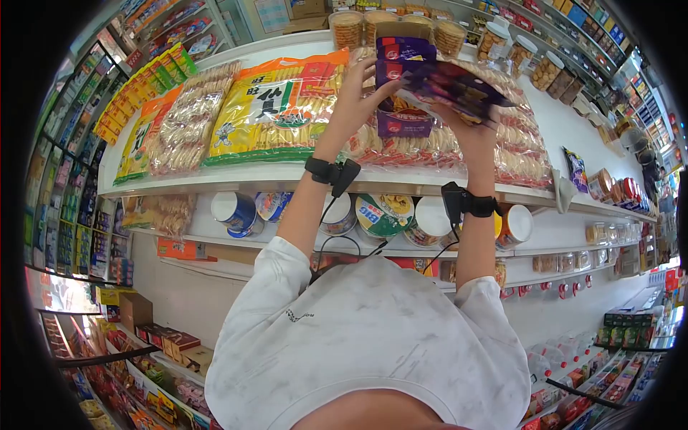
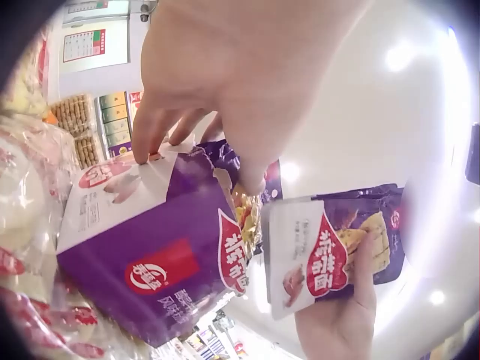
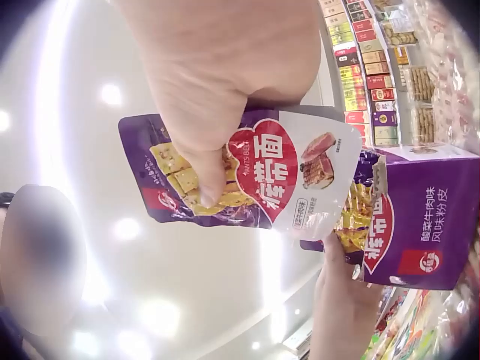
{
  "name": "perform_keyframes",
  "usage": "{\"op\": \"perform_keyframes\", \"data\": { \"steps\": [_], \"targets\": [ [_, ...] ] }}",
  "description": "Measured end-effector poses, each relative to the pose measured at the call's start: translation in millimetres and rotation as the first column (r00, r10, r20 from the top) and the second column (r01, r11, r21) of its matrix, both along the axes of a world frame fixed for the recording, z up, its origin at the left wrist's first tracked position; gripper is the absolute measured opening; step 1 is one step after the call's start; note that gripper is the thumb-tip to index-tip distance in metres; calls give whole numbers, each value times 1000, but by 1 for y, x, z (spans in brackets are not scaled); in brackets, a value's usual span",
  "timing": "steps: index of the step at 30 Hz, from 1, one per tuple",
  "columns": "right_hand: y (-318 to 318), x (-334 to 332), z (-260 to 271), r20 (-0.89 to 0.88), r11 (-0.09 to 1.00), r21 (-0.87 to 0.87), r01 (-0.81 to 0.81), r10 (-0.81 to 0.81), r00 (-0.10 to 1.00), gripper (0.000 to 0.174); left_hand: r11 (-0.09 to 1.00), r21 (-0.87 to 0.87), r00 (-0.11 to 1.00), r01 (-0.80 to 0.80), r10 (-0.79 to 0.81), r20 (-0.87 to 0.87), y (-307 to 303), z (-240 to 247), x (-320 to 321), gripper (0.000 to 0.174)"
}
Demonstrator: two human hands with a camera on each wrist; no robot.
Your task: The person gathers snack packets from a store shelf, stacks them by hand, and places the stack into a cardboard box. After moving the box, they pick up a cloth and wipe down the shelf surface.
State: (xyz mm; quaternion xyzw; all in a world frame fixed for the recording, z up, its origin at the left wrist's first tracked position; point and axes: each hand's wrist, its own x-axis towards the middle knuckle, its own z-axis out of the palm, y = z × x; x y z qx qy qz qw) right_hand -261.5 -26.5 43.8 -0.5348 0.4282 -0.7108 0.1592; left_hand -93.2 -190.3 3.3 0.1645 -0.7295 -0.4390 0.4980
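Note:
A purple-and-white display box (image 2: pixel 150 255) with a torn opening stands among clear bags of biscuits on the upper shelf. My left hand (image 1: pixel 352 99) grips the side of this box, fingers along its white panel and thumb at the torn edge. Purple snack pouches (image 2: pixel 247 217) show inside the opening. In my right hand (image 1: pixel 469 130) is a small stack of similar purple-and-white pouches (image 3: pixel 262 172), just to the right of the box. The right thumb lies across the front pouch's picture of yellow pieces; the fingers behind are hidden in the right wrist view.
Large yellow bags (image 1: pixel 276 107) of snacks lie left of the box. Round clear tubs (image 1: pixel 347 30) stand behind it, and jars (image 1: pixel 493 41) line the back right. Instant noodle tubs (image 1: pixel 385 215) sit on the shelf below. A shelf edge (image 1: pixel 423 179) runs under my forearms.

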Motion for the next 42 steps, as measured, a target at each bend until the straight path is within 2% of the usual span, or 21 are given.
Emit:
{"op": "perform_keyframes", "data": {
  "steps": [1,3,4,7,8,11,12,15,16,19,22,25,26,28,30,31,33,35,37,40,42],
  "targets": [
    [-4,3,7,-197,995,-94,36,-54,979,49,1000,5,1000,1,-1,-28,-2,-4,-1,66],
    [-9,7,25,-536,955,-292,43,-201,820,50,999,42,997,17,-14,-73,-6,-8,1,63],
    [-11,9,22,-417,969,-248,18,-124,900,46,997,75,998,7,-2,-69,-6,-7,3,61],
    [-20,-8,-5,-276,997,51,-58,70,959,46,985,158,993,64,-48,-105,-8,-9,11,54],
    [-19,-13,-9,-276,983,125,-135,166,947,52,980,173,990,99,-79,-121,-7,-8,13,53],
    [-22,-11,-12,-229,983,99,-154,173,958,48,979,151,983,135,-114,-143,-14,-8,11,50],
    [-20,-7,-4,-230,978,145,-152,183,956,45,981,139,983,135,-115,-142,-14,-8,10,49],
    [-35,-11,-2,-432,984,157,-83,144,890,47,924,327,967,201,-134,-215,-15,-10,4,46],
    [-36,-5,2,-303,974,133,-185,218,928,44,934,328,983,138,-88,-163,-14,-14,5,36],
    [-39,-3,1,-215,965,172,-199,234,948,35,933,341,940,113,10,-340,-6,-29,-5,34],
    [-38,-15,4,-221,957,204,-208,252,942,29,855,459,905,242,-28,-423,11,-7,8,35],
    [-37,-16,7,-66,968,155,-197,209,976,24,982,153,977,111,-79,-199,23,-3,19,50],
    [-35,-13,8,-100,978,153,-142,158,982,22,997,69,986,29,-18,-164,30,-3,19,52],
    [-39,-13,1,-145,967,178,-184,211,967,32,987,-102,988,-125,114,-108,46,-1,18,57],
    [-38,-7,1,-180,950,174,-260,290,940,41,984,-84,975,-159,143,-172,45,-5,16,57],
    [-32,-4,6,-231,957,184,-226,265,936,41,982,-76,966,-175,156,-204,46,-5,15,58],
    [-23,1,15,-333,969,193,-156,214,918,41,948,-177,957,-264,234,-173,51,-2,17,53],
    [-25,-5,10,-300,970,194,-147,201,932,43,907,-272,945,-320,288,-154,59,2,20,52],
    [-28,-9,3,-229,972,202,-121,167,959,44,907,-277,949,-316,302,-91,61,5,21,49],
    [-31,-10,-5,-460,987,126,101,-32,887,58,893,-293,939,-343,335,-79,60,3,21,44],
    [-32,3,-7,-378,997,-52,64,-79,922,70,859,-351,927,-373,365,-91,56,-2,21,42]
  ]
}}
